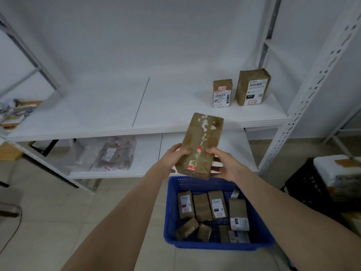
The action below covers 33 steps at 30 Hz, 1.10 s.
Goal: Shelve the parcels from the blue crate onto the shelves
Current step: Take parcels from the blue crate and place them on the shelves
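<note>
**A brown parcel held in both hands above the blue crate**

The person stands facing the white shelves (195,122) with both arms stretched forward. Between the hands is a long brown parcel (201,145), tilted so its far end leans towards the upper shelf, its face marked with torn white label scraps and small red stickers. The left hand (173,159) grips the parcel's left edge, thumb on top and fingers curled underneath. The right hand (224,163) holds the right edge the same way, thumb pressed on the upper face.

Directly below the parcel, on the tiled floor, sits the blue crate (170,222). Inside it lie more brown parcels (202,207), some standing on edge in a row, others lying flat with white labels showing.

On the upper shelf, over to the right, two parcels stand upright close beside each other: a small box (222,92) and a taller box (253,87), both with barcode labels facing out. The lower shelf carries a clear plastic bag (115,153). A black crate (306,184) stands on the floor at the far right.
</note>
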Motion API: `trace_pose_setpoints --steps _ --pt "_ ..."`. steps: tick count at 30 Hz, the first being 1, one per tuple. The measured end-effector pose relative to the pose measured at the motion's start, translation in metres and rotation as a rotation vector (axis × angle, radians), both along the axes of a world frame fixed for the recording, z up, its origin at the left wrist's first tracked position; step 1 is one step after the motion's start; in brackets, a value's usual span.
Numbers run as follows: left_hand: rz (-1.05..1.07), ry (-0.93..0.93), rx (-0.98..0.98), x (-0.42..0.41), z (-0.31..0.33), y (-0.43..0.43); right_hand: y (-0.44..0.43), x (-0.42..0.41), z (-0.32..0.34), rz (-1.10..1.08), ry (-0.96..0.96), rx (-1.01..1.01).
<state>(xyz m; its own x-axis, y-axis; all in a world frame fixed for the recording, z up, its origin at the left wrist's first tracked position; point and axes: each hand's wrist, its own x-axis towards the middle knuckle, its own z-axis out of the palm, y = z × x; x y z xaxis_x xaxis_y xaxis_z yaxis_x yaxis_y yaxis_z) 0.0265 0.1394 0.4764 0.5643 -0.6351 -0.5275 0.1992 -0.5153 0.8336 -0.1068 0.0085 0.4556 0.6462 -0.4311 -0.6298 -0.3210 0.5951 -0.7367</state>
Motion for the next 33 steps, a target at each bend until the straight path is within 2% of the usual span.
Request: trace_pose_setpoints --steps 3,5,8,12,15,18,20,22,27,30,33 --pt "-0.043 -0.113 -0.02 -0.004 0.002 -0.005 0.01 0.013 0.005 -0.037 0.054 -0.246" --pt "-0.016 -0.099 -0.02 -0.006 0.005 -0.006 0.014 0.016 0.005 -0.051 0.025 -0.286" --pt "-0.037 -0.076 0.077 -0.002 0.006 -0.001 0.013 0.012 0.007 -0.079 -0.033 -0.195" --pt "-0.06 -0.068 0.06 -0.001 0.008 0.003 0.01 0.008 0.008 -0.082 -0.047 -0.183" --pt "-0.083 -0.234 0.1 0.005 0.005 0.003 0.005 0.003 0.016 -0.054 -0.086 -0.038" --pt "-0.255 -0.521 0.173 0.005 0.006 0.009 -0.008 0.005 0.024 -0.058 -0.198 0.067" --pt "-0.279 -0.591 0.147 0.004 0.006 0.011 -0.013 0.008 0.03 -0.092 -0.243 0.115" --pt "-0.243 -0.497 0.059 0.002 0.01 0.009 -0.015 0.011 0.032 -0.127 -0.252 0.137" --pt "-0.123 0.019 -0.146 -0.003 0.033 0.005 -0.013 0.009 0.028 -0.174 -0.228 0.089" --pt "-0.035 0.098 -0.076 -0.001 0.037 -0.001 -0.014 0.007 0.022 -0.152 -0.227 0.008" --pt "0.082 0.064 0.027 -0.001 0.036 -0.009 -0.012 0.006 0.019 -0.175 -0.205 -0.082"
